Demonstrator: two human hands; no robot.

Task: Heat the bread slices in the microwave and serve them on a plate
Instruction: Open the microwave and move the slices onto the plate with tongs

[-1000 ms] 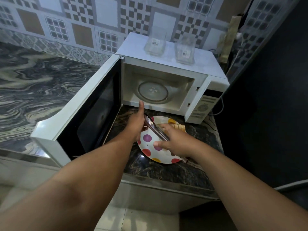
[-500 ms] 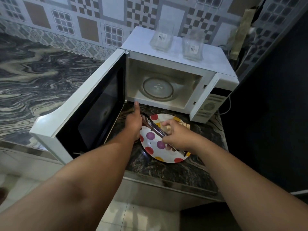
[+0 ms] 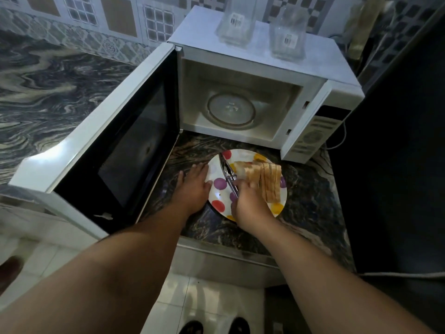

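A white plate (image 3: 218, 195) with coloured dots sits on the dark marble counter in front of the white microwave (image 3: 260, 61). Several bread slices (image 3: 267, 179) lie on its right half. Metal tongs (image 3: 227, 174) lie across the plate, and my right hand (image 3: 248, 201) grips their near end beside the bread. My left hand (image 3: 193, 186) rests flat with straight fingers on the counter at the plate's left rim. The microwave's door (image 3: 115, 136) stands wide open to the left. Inside it the glass turntable (image 3: 231, 109) is bare.
Two clear glass containers (image 3: 237, 19) (image 3: 287, 34) stand on top of the microwave. The control panel (image 3: 313, 136) faces front right. A dark wall closes off the right side. The counter's front edge (image 3: 228, 251) runs below the plate, with tiled floor beneath.
My left hand has dropped from pointing up near the microwave to lying flat by the plate's rim. My right hand has lowered the tongs onto the plate, and the bread slices are uncovered.
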